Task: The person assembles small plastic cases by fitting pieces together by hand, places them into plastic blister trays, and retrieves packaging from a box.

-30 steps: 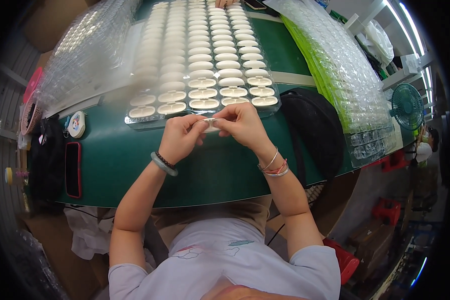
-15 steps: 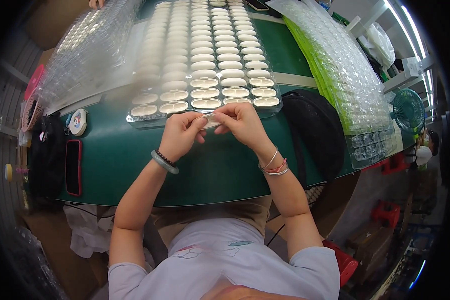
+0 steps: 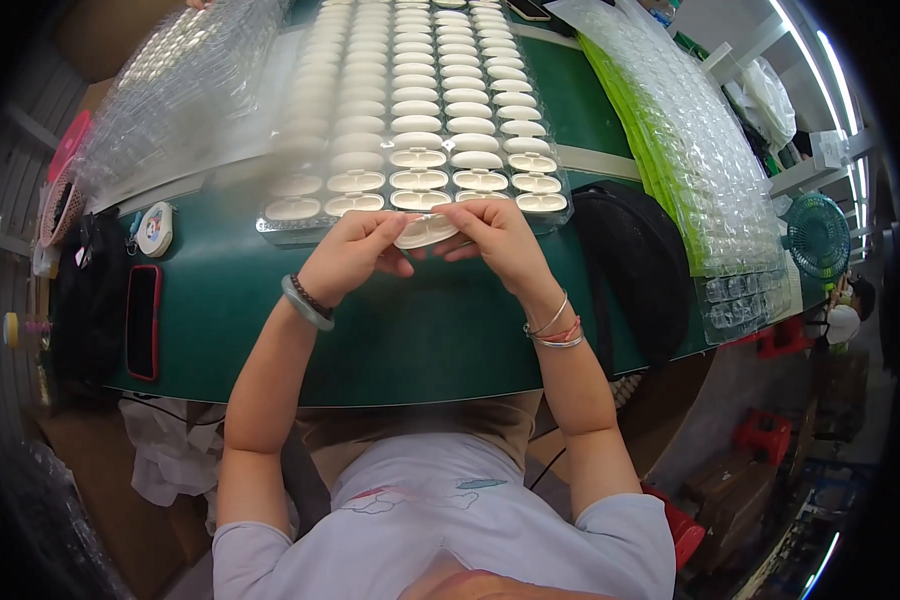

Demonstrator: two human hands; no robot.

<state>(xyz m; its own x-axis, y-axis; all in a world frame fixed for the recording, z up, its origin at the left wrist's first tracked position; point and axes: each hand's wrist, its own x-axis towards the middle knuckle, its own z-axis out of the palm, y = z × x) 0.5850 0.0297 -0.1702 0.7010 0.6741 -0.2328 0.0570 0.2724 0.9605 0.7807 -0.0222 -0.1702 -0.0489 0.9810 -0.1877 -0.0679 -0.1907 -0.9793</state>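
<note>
1. Here's the green-topped workbench [image 3: 220, 345], its near edge bowed by the fisheye!
2. To its left, a grey slatted wall [image 3: 15, 300], dim and shadowy.
3. Right of it, red plastic stools [image 3: 763, 435] on grey floor [image 3: 750, 385].
4. Beyond its right end, fluorescent tubes [image 3: 838, 75] blazing white above a caged green fan [image 3: 819, 235]!

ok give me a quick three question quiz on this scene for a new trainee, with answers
1. True or false: the left hand and the right hand hold one white case between them.
2. Which is nearest the right side of the tray?
a) pink basket
b) black bag
c) green fan
3. Fill in: the red-edged phone lies on a ____ table.

Key: 1 true; 2 b; 3 green.
</note>
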